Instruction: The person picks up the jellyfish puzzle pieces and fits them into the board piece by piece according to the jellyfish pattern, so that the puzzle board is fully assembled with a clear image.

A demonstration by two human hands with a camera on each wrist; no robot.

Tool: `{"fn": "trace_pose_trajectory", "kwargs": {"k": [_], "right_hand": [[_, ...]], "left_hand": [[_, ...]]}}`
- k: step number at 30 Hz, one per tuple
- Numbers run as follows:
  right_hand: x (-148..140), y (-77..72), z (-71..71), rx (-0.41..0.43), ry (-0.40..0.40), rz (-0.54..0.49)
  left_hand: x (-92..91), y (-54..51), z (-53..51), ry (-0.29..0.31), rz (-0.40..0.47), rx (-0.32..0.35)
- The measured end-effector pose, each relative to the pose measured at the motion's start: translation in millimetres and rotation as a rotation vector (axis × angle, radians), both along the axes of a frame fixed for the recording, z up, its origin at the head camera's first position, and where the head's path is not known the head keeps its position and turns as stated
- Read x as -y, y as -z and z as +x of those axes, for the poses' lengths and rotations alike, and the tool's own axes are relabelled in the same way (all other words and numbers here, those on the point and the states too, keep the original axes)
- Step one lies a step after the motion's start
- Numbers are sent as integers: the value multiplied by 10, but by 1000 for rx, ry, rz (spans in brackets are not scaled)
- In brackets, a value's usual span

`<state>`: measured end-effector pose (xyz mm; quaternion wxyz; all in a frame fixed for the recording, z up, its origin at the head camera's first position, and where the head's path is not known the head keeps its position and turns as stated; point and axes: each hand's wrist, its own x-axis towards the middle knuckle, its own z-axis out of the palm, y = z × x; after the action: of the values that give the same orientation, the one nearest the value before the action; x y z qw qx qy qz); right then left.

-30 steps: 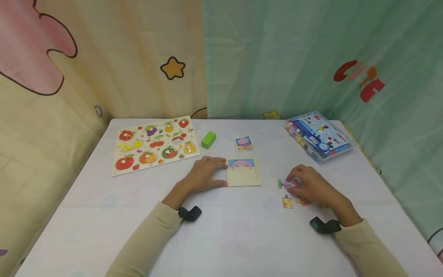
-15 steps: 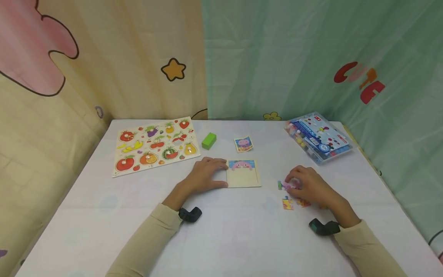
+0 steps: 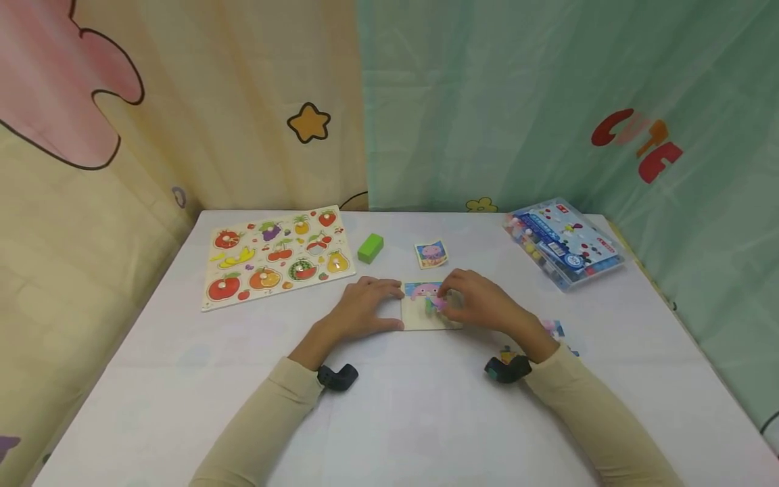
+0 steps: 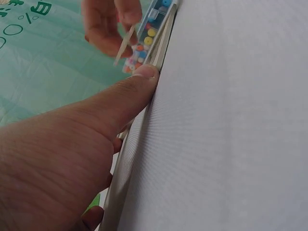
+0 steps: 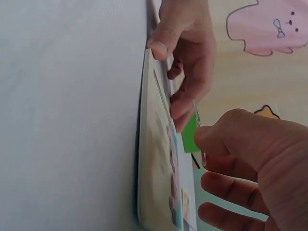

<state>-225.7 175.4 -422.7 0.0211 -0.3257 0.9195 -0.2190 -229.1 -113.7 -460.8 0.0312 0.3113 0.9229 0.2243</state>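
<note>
A small wooden puzzle board (image 3: 415, 318) lies mid-table, a strip of pink and blue pieces (image 3: 425, 289) along its far edge. My left hand (image 3: 362, 308) rests at the board's left side, thumb and fingers spread and touching that edge. Over the board's right part, my right hand (image 3: 485, 304) pinches a pink and green puzzle piece (image 3: 431, 306). In the right wrist view this piece (image 5: 197, 113) is edge-on between the right hand's (image 5: 269, 159) thumb and finger, raised off the board (image 5: 153, 178). The left wrist view shows the left thumb (image 4: 145, 72) against the board's edge.
Loose puzzle pieces (image 3: 553, 329) lie partly hidden around my right forearm. Farther back are a fruit puzzle board (image 3: 280, 252), a green block (image 3: 370, 248), a small picture card (image 3: 431, 254) and a clear box of beads (image 3: 566, 243).
My right hand has moved left from the loose pieces to above the board, carrying the pink and green piece. The left hand has stayed at the board's left edge.
</note>
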Motion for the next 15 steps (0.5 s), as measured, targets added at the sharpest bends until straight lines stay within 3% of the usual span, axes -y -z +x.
{"fn": "trace_pose_trajectory", "kwargs": {"k": [6, 10, 15], "right_hand": [[375, 74, -144, 23, 3, 81], [435, 100, -134, 31, 33, 93], [455, 122, -143, 1, 5, 67]], "left_hand": [[-25, 18, -16, 7, 3, 3], [-24, 3, -5, 8, 3, 1], [-6, -22, 8, -4, 1, 11]]}}
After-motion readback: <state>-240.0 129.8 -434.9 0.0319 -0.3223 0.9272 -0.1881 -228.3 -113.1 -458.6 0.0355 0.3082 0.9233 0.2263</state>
